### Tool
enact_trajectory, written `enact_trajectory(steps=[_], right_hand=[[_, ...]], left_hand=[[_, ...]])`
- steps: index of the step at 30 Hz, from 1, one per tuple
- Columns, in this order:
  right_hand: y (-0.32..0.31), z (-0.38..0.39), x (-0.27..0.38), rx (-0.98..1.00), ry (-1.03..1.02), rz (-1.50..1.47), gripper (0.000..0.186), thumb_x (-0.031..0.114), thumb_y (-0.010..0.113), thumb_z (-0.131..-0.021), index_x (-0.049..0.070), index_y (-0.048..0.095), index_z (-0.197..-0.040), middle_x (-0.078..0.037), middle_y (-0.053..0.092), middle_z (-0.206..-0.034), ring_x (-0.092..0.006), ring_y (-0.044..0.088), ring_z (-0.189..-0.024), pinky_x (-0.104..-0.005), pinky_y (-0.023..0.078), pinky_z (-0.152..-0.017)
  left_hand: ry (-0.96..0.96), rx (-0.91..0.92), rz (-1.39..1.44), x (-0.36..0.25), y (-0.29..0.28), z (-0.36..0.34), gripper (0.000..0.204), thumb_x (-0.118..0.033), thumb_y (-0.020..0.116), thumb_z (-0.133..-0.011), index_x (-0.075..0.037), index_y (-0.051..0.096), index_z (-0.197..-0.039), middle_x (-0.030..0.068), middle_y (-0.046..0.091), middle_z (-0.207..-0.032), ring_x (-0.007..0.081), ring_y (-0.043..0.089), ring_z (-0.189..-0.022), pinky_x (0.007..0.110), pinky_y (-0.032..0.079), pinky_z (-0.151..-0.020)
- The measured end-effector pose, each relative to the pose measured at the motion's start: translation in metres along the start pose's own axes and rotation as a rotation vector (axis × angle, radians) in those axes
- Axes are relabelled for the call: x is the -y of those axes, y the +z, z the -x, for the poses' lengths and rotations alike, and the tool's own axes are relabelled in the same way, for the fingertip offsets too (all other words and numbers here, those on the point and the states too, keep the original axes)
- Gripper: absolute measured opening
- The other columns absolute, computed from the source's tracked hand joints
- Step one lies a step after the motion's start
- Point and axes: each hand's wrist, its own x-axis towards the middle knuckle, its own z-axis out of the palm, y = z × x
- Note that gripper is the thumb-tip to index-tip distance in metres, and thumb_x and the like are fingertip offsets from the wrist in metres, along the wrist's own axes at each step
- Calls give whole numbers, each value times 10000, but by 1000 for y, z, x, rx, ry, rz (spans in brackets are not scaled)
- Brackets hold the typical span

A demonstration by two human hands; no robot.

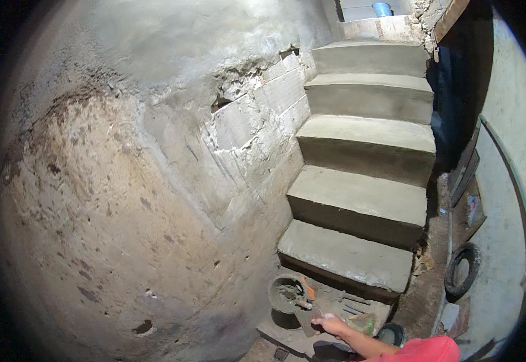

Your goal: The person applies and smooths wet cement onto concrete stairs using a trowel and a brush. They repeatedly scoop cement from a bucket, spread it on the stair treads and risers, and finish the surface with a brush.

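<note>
My right hand (333, 325) is closed at the end of a bare forearm that comes in from the lower right below a red sleeve. In it is a flat, grey-bladed trowel (306, 323), held beside a bucket of wet mortar (289, 294). The trowel's handle is mostly hidden by the fingers. An orange piece (309, 288) shows at the bucket's right rim; what it belongs to is unclear. My left hand does not show.
Smooth grey cement stairs (359, 187) rise ahead beside a rough, partly plastered wall (124, 211). Thin bars (353, 304) and a dark round tub (389, 333) lie near my forearm. A tyre-like ring (462, 271) leans at the right. A blue bucket (382, 9) stands at the top.
</note>
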Motion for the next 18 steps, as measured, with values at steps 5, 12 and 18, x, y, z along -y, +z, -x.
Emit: enact_trajectory(steps=[5,12,18], right_hand=[[-18,27,57,-134,-13,-231,352,294,687,-954,-15,725,-1119,-69,725,-995,-166,685,-780,-319,602,-699],[-32,32,82,-418,-44,-255,216,205,681,-930,18,723,-1029,-39,688,-798,-157,664,-704,-337,528,-581],[-29,15,103,-705,-89,-326,109,148,677,-924,45,708,-943,-3,663,-827,-136,614,-712,-325,507,-640]], left_hand=[[85,-54,35,-26,-41,-22,404,-202,655,-915,-26,685,-1277,226,710,-1223,397,662,-1157,459,518,-994],[302,-57,119,-147,-90,-87,450,-290,628,-953,-37,652,-1324,236,678,-1290,425,616,-1217,489,445,-1066],[564,154,66,-254,-89,-180,467,-251,622,-974,-6,606,-1372,258,645,-1336,405,602,-1268,461,454,-1081]])
